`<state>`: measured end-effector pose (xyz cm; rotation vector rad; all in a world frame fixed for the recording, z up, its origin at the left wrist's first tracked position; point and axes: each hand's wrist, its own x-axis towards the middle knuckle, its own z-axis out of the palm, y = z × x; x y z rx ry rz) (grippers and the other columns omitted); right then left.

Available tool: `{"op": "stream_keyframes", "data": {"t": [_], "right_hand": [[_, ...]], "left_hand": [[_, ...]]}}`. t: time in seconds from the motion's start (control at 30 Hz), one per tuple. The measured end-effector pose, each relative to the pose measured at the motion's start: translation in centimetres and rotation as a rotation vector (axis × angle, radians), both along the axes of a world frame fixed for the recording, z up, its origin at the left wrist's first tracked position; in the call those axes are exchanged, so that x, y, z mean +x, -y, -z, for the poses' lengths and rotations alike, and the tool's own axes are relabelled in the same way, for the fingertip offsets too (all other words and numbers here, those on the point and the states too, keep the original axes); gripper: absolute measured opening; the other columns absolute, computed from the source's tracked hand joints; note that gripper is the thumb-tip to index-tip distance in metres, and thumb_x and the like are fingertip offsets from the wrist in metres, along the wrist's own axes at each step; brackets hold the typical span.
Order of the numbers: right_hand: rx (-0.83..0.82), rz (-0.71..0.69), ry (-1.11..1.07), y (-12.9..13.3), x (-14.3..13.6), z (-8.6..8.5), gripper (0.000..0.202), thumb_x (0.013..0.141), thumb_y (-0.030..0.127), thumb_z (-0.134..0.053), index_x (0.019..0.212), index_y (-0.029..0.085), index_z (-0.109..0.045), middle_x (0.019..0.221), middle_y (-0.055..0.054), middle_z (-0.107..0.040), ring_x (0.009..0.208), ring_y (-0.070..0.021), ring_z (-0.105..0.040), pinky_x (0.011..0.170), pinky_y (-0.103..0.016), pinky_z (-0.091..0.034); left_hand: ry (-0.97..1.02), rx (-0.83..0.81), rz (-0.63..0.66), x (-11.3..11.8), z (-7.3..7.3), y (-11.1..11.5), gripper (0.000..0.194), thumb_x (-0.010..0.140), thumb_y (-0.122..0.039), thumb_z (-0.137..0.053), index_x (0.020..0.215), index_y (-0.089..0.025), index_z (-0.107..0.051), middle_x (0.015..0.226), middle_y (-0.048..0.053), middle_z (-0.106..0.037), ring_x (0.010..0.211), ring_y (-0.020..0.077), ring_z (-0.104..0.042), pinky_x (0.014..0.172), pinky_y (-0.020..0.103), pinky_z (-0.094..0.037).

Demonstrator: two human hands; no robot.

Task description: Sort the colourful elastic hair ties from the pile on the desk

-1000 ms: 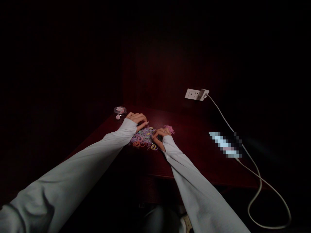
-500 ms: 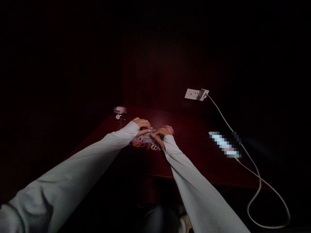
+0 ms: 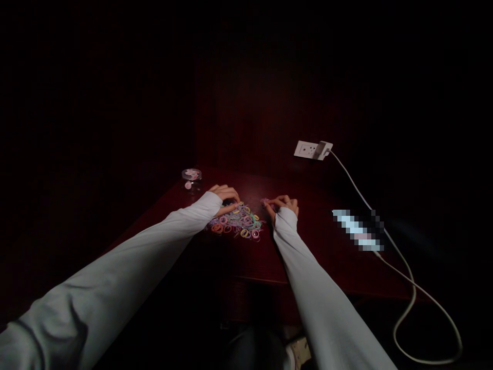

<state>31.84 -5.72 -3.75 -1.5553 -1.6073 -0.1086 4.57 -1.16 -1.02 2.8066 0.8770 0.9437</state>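
Note:
A loose pile of small coloured hair bands (image 3: 241,221) lies on the dark red table (image 3: 246,262). My left hand (image 3: 227,198) rests at the pile's upper left edge, fingers curved; whether it pinches a band is too small to tell. To the right of the pile, my right hand (image 3: 284,204) is at a small pink bunch of bands (image 3: 266,203), with thumb and fingertips closed on it. A clear round jar (image 3: 191,180) with pink pieces showing at its lid stands behind my left hand.
A blurred-out lit phone (image 3: 356,231) lies on the right of the table, joined to a white cable (image 3: 412,280). The cable loops past the table's edge. A charger sits in the wall socket (image 3: 308,150) behind.
My right hand has moved right, from over the pile to the pink bunch, uncovering the pile's right part. My left hand has stayed nearly in place.

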Motion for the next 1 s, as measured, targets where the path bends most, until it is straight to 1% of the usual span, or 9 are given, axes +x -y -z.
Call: {"op": "stream_keyframes", "data": {"t": [0.13, 0.27, 0.43, 0.57, 0.7, 0.77, 0.83, 0.9, 1.0], "right_hand": [[-0.087, 0.155, 0.051, -0.2, 1.2, -0.4, 0.030, 0.096, 0.053, -0.071, 0.090, 0.027, -0.084, 0.111, -0.011, -0.066, 0.106, -0.0312, -0.046, 0.087, -0.043, -0.034], [-0.161, 0.219, 0.096, 0.1, 1.2, -0.7, 0.030, 0.098, 0.051, -0.068, 0.095, 0.026, -0.084, 0.116, -0.011, -0.065, 0.109, -0.0313, -0.045, 0.088, -0.041, -0.032], [-0.227, 0.273, 0.110, 0.4, 0.9, -0.7, 0.033, 0.102, 0.050, -0.061, 0.103, 0.026, -0.085, 0.121, -0.011, -0.066, 0.115, -0.0321, -0.046, 0.092, -0.041, -0.029], [-0.194, 0.248, 0.025, 0.1, 1.2, -0.4, 0.035, 0.100, 0.051, -0.060, 0.104, 0.026, -0.085, 0.119, -0.012, -0.068, 0.117, -0.0343, -0.047, 0.094, -0.044, -0.030], [-0.124, 0.281, -0.093, -0.3, 1.2, -0.1, 0.032, 0.098, 0.046, -0.060, 0.100, 0.025, -0.084, 0.118, -0.012, -0.068, 0.117, -0.0358, -0.047, 0.095, -0.047, -0.032], [-0.105, 0.261, -0.125, -0.3, 0.9, -0.1, 0.030, 0.098, 0.043, -0.059, 0.101, 0.025, -0.083, 0.118, -0.012, -0.069, 0.116, -0.0352, -0.048, 0.095, -0.047, -0.032], [-0.090, 0.190, -0.116, -0.2, 0.5, -0.1, 0.029, 0.099, 0.041, -0.058, 0.102, 0.026, -0.082, 0.117, -0.011, -0.070, 0.114, -0.0336, -0.049, 0.094, -0.045, -0.033], [-0.079, 0.098, -0.075, 0.1, -0.1, -0.2, 0.026, 0.099, 0.040, -0.060, 0.103, 0.027, -0.082, 0.114, -0.010, -0.071, 0.111, -0.0316, -0.050, 0.094, -0.044, -0.035], [-0.062, -0.049, 0.019, 0.7, -1.1, -0.4, 0.021, 0.097, 0.036, -0.064, 0.104, 0.028, -0.083, 0.111, -0.009, -0.072, 0.108, -0.0294, -0.051, 0.094, -0.042, -0.037]], "left_hand": [[0.015, 0.017, -0.010, 0.1, 0.9, -0.6, 0.023, 0.102, -0.040, -0.060, 0.101, -0.023, -0.075, 0.111, 0.003, -0.078, 0.104, 0.0218, -0.064, 0.093, 0.035, -0.039], [0.009, -0.005, -0.014, 0.3, 1.6, -1.2, 0.024, 0.101, -0.042, -0.060, 0.100, -0.023, -0.075, 0.107, 0.003, -0.078, 0.102, 0.0214, -0.063, 0.093, 0.035, -0.038], [-0.024, -0.035, -0.029, 0.3, 1.7, -1.4, 0.024, 0.101, -0.042, -0.060, 0.100, -0.023, -0.075, 0.108, 0.003, -0.078, 0.103, 0.0215, -0.062, 0.094, 0.035, -0.038], [-0.043, -0.043, -0.028, 0.2, 1.6, -1.5, 0.021, 0.100, -0.040, -0.062, 0.102, -0.023, -0.076, 0.109, 0.003, -0.078, 0.103, 0.0219, -0.062, 0.094, 0.036, -0.037], [-0.027, -0.031, -0.035, 0.1, 1.5, -1.6, 0.022, 0.100, -0.040, -0.062, 0.101, -0.023, -0.076, 0.110, 0.003, -0.077, 0.104, 0.0221, -0.062, 0.096, 0.036, -0.038], [-0.026, -0.032, -0.048, 0.0, 1.4, -1.5, 0.022, 0.099, -0.041, -0.064, 0.103, -0.023, -0.076, 0.112, 0.003, -0.077, 0.105, 0.0226, -0.061, 0.095, 0.036, -0.039], [-0.026, -0.038, -0.060, -0.1, 1.2, -1.4, 0.025, 0.097, -0.045, -0.067, 0.106, -0.024, -0.076, 0.116, 0.004, -0.076, 0.107, 0.0234, -0.061, 0.095, 0.036, -0.041], [-0.027, -0.044, -0.043, -0.2, 1.1, -1.3, 0.033, 0.092, -0.051, -0.073, 0.111, -0.024, -0.076, 0.120, 0.004, -0.074, 0.109, 0.0248, -0.059, 0.096, 0.037, -0.043], [-0.019, -0.040, 0.001, -0.2, 1.2, -1.4, 0.050, 0.079, -0.060, -0.085, 0.114, -0.025, -0.076, 0.124, 0.006, -0.073, 0.115, 0.0274, -0.056, 0.101, 0.039, -0.045]]}}
